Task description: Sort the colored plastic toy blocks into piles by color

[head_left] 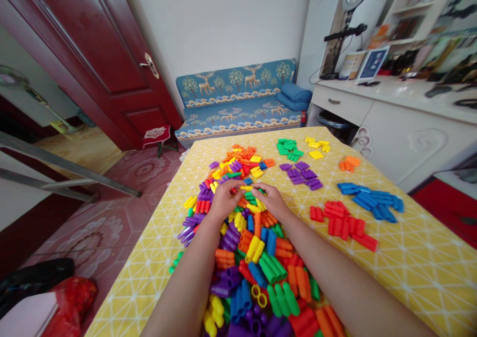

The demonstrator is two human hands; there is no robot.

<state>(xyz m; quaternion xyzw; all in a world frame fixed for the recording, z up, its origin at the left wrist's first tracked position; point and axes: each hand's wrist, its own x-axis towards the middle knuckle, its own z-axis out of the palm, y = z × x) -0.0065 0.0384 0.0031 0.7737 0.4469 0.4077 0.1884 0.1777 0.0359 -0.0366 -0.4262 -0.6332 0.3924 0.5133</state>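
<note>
A big mixed heap of coloured plastic tube blocks (257,257) covers the middle of a table with a yellow patterned cloth (410,257). My left hand (223,198) and my right hand (272,198) rest on top of the heap, fingertips close together around a yellow block (246,188) and a green block (251,196). Which hand grips which block I cannot tell. To the right lie sorted groups: red (345,222), blue (370,198), purple (301,174), green (288,149), yellow (316,148) and orange (348,163).
A blue deer-patterned sofa (238,101) stands behind the table, a dark red door (108,53) at the left. A white cabinet (402,128) with a ring light and clutter runs along the right. A red bag (72,297) lies on the floor at the lower left.
</note>
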